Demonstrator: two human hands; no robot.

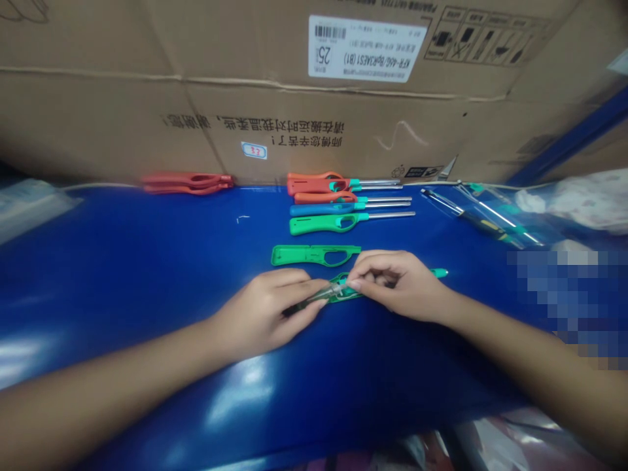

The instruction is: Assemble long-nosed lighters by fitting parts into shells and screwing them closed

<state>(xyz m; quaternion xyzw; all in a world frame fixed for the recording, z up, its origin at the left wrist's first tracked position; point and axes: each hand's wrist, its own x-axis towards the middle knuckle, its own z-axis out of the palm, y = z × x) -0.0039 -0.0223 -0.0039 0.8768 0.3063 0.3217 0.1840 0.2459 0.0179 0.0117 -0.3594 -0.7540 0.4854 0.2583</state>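
Observation:
My left hand is closed around a dark see-through tube, which looks like a lighter's fuel tank. My right hand pinches at the tube's right end, fingertips close to the left hand's; what exactly it grips is too small to make out. Just beneath the fingers lies a green lighter shell half, mostly hidden by my hands. A teal nozzle piece sticks out past my right hand. Right above my hands, a second green shell half rests on the blue table, hollow side up.
Several long-nosed lighters in orange, blue and green lie in a row behind. Red handle shells sit at the back left. Metal tubes and a tool lie at the right. A cardboard box walls off the table's back.

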